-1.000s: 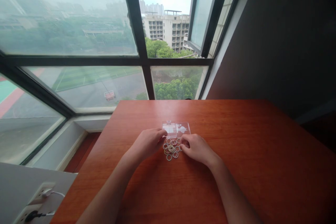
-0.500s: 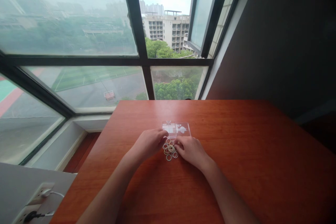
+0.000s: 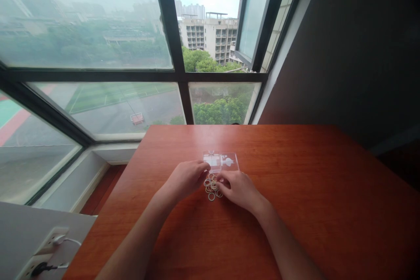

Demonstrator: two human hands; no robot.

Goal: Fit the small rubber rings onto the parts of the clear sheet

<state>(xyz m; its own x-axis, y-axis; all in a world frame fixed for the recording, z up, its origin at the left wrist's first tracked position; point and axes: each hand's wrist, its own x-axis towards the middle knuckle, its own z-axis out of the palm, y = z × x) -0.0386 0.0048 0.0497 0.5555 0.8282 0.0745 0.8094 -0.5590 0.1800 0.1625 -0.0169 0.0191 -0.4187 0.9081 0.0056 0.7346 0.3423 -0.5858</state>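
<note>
A small heap of several pale rings point(image 3: 211, 187) lies on the red-brown wooden table point(image 3: 295, 192). Just behind the heap sits a clear plastic box point(image 3: 221, 160), flat and see-through. My left hand point(image 3: 185, 178) rests at the left of the heap, fingers curled, its fingertips touching the box's near left corner. My right hand point(image 3: 238, 189) lies on the right side of the heap, fingers bent down onto the rings. What its fingertips pinch, if anything, is too small to make out.
Large windows with dark frames point(image 3: 170, 52) rise behind the table's far edge. A dark wall point(image 3: 354, 52) stands at the right. A white power strip with plugs point(image 3: 46, 251) lies on a ledge at the lower left, below the table's left edge.
My right hand has slid a little to the left, over the right part of the ring heap. My left hand has stayed at the box's corner.
</note>
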